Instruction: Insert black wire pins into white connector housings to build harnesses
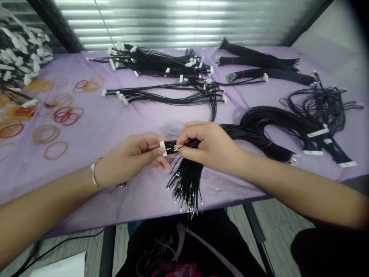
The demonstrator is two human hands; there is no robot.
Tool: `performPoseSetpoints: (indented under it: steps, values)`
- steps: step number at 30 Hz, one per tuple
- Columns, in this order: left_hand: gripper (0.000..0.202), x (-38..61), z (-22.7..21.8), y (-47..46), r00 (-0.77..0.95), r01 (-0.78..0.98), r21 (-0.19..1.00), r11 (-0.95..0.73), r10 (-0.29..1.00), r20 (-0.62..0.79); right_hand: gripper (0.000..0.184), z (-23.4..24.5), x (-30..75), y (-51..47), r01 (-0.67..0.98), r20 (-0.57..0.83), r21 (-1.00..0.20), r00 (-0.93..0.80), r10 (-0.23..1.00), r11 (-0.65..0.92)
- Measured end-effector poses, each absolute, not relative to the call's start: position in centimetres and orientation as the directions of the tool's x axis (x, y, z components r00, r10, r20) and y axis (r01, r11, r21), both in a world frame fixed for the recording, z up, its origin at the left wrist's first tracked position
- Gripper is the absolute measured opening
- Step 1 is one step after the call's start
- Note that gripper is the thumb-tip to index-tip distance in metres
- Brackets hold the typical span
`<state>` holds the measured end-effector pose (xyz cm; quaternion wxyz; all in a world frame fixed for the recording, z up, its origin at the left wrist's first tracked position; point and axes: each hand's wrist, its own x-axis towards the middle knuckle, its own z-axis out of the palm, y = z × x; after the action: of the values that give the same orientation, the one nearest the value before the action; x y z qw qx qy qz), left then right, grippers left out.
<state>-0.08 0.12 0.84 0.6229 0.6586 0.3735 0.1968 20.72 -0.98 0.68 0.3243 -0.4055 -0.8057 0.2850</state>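
Note:
Between thumb and fingers, my left hand (135, 152) pinches a white connector (163, 148) with several black wires running out of its right side. Just to the right, my right hand (206, 142) is closed, its thumb and forefinger pinching a thin black wire (184, 146) close to the connector. Below my right hand a bundle of black wires (187, 173) hangs toward the table's front edge, its silver metal terminals (184, 198) fanned out. My right fingers partly hide where the wires cross.
Finished-looking black cables with white connectors (161, 61) lie at the back. Banded wire bundles (259, 63) lie back right, with a curved bundle (268, 111) and tangled cables (319, 104) nearer. Rubber bands (46, 132) are scattered left on the purple tablecloth (95, 119), beside a heap of white connectors (20, 54).

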Motion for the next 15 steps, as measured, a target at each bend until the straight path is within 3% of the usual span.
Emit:
performPoseSetpoints:
  steps: [15]
  values:
    - [0.014,0.34,0.72,0.08,0.604,0.244,0.962,0.12,0.758,-0.248,0.009,-0.06,19.99,-1.2,0.506,0.332,-0.672,-0.445,0.831,0.54]
